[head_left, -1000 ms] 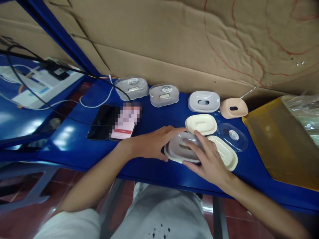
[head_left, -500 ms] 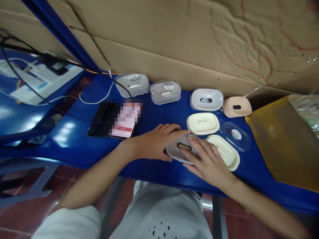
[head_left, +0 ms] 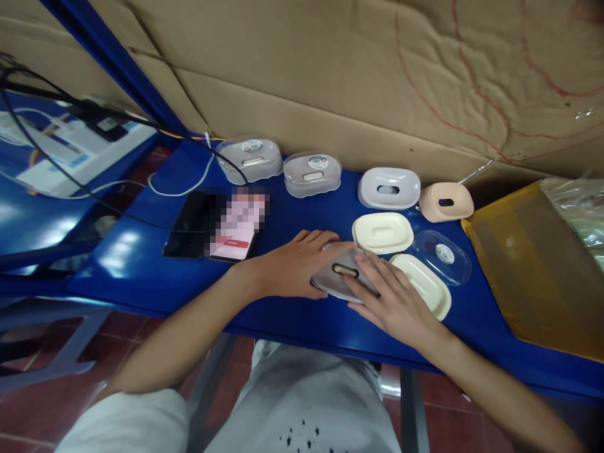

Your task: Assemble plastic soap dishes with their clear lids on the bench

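Observation:
Both my hands rest on a grey oval soap box part [head_left: 343, 272] with a slot in its top, near the front edge of the blue table [head_left: 292, 214]. My left hand [head_left: 295, 264] cups its left side with fingers curled round it. My right hand [head_left: 394, 302] presses down on its right side with fingers laid over the top. A cream tray [head_left: 425, 284] lies just right of it, partly under my right hand. Another cream tray [head_left: 382, 231] lies behind it.
At the back stand two lidded grey boxes [head_left: 250, 158] [head_left: 312, 171], a white base [head_left: 389, 187] and a peach base [head_left: 445, 201]. A clear lid [head_left: 442, 255] lies to the right. Two phones [head_left: 214, 225] and cables sit left. A yellow bag [head_left: 538, 264] fills the right side.
The grey part has been pressed down flatter between my hands. My right hand's fingers have slid further over its top. The left hand has closed in more on its side.

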`<state>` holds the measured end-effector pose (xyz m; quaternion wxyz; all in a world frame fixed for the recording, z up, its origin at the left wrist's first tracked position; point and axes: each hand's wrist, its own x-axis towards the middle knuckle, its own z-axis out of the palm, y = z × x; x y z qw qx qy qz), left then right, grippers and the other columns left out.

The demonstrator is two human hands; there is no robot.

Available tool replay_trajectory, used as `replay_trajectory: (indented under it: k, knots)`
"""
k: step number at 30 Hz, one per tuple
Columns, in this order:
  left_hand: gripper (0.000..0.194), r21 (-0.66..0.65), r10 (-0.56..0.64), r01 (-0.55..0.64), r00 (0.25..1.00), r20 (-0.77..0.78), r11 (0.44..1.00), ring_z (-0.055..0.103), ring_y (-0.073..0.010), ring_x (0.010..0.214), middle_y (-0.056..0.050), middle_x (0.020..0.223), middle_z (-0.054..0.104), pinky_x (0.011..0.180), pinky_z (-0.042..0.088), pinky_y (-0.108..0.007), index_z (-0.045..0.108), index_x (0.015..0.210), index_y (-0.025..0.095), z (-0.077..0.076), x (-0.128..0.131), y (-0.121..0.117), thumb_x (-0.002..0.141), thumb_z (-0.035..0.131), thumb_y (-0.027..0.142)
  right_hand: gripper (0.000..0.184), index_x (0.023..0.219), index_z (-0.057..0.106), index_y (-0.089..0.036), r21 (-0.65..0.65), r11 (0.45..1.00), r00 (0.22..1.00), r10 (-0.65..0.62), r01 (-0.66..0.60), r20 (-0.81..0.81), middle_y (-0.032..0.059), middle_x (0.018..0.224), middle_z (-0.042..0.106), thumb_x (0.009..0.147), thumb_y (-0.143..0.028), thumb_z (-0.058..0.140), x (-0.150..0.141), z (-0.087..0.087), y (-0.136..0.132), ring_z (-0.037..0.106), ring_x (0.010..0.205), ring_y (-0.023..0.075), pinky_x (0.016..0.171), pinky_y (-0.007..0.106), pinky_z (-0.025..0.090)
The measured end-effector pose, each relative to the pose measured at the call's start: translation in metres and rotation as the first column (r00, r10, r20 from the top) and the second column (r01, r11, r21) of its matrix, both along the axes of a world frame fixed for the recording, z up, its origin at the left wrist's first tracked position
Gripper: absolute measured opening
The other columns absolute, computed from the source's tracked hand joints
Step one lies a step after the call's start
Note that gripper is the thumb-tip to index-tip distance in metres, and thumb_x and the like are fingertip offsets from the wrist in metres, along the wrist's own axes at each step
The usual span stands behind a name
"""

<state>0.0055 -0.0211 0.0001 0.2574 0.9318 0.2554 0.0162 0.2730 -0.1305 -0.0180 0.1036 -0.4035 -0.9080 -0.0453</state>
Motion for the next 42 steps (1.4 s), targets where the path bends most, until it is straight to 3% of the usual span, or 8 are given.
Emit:
replay_trajectory:
  k: [8,13,15,18,21,25,34,42]
  knots:
    - [0.097,0.005,0.014,-0.014,1.000,0.007,1.000,0.041,-0.0374,0.155,-0.017,0.162,0.044,0.125,0.033,-0.052,0.026,0.168,0.029,-0.002,0.002,0.002,0.090,0.084,0.033,0.076,0.173,0.033,-0.025,-0.070,0.997,0.999,0.025,-0.028,-0.043,0.0151,0.176,0.038,0.106,-0.034,0.068,0.000,-0.008,0.010,0.036,0.164,0.0365,0.130,0.063,0.041]
    - [0.101,-0.060,0.032,-0.030,0.999,0.029,0.998,0.039,-0.0392,0.156,-0.015,0.166,0.041,0.127,0.031,-0.053,0.025,0.171,0.032,0.000,-0.001,0.003,0.090,0.085,0.041,0.061,0.167,0.044,-0.032,-0.124,0.987,0.979,-0.125,0.106,-0.161,0.0135,0.172,0.047,0.109,-0.045,0.059,0.054,0.017,0.028,0.050,0.156,0.0364,0.123,0.064,0.046]
    - [0.101,-0.091,0.045,-0.041,0.998,0.038,0.995,0.039,-0.0390,0.157,-0.013,0.167,0.041,0.128,0.030,-0.053,0.024,0.171,0.034,0.004,-0.003,0.003,0.090,0.083,0.042,0.056,0.162,0.051,-0.030,-0.199,0.932,0.931,-0.333,0.302,-0.149,0.0138,0.169,0.052,0.109,-0.048,0.057,0.093,0.025,0.031,0.052,0.153,0.0377,0.124,0.064,0.045]
    - [0.100,-0.120,0.059,-0.054,0.998,0.038,0.991,0.040,-0.0378,0.156,-0.011,0.166,0.043,0.129,0.029,-0.054,0.022,0.171,0.034,0.011,-0.006,0.005,0.091,0.081,0.037,0.072,0.159,0.054,-0.030,-0.333,0.796,0.832,-0.552,0.506,-0.055,0.0152,0.169,0.050,0.099,-0.069,0.063,0.144,0.028,0.031,0.050,0.154,0.0452,0.122,0.072,0.042]
    - [0.095,-0.151,0.063,-0.058,0.998,0.029,0.987,0.043,-0.0365,0.154,-0.011,0.165,0.046,0.130,0.028,-0.054,0.022,0.170,0.033,0.017,-0.008,0.007,0.093,0.077,0.036,0.079,0.160,0.052,-0.031,-0.441,0.708,0.787,-0.617,0.552,-0.004,0.0144,0.171,0.048,0.094,-0.074,0.065,0.169,0.024,0.028,0.046,0.157,0.0449,0.125,0.070,0.040]
    - [0.095,-0.188,0.066,-0.063,0.998,0.012,0.980,0.044,-0.0372,0.154,-0.012,0.168,0.044,0.129,0.028,-0.057,0.022,0.170,0.032,0.018,-0.008,0.010,0.094,0.078,0.042,0.080,0.161,0.048,-0.030,-0.518,0.651,0.757,-0.654,0.555,-0.012,0.0136,0.166,0.055,0.095,-0.071,0.066,0.163,0.024,0.027,0.052,0.152,0.0445,0.124,0.070,0.042]
    - [0.093,-0.159,0.062,-0.054,0.997,0.048,0.986,0.047,-0.0387,0.152,-0.012,0.166,0.048,0.127,0.030,-0.057,0.028,0.169,0.034,0.010,-0.005,0.013,0.095,0.080,0.056,0.074,0.153,0.056,-0.026,-0.429,0.719,0.762,-0.640,0.547,-0.101,0.0144,0.147,0.070,0.092,-0.064,0.071,0.153,0.025,0.038,0.069,0.132,0.0425,0.113,0.065,0.055]
    - [0.092,-0.135,0.062,-0.056,0.997,0.042,0.989,0.051,-0.0383,0.147,-0.012,0.163,0.050,0.124,0.033,-0.056,0.027,0.169,0.034,0.008,-0.006,0.011,0.095,0.080,0.052,0.081,0.163,0.046,-0.027,-0.376,0.762,0.814,-0.580,0.528,-0.032,0.0165,0.165,0.055,0.095,-0.066,0.069,0.153,0.016,0.040,0.056,0.148,0.0448,0.118,0.069,0.049]
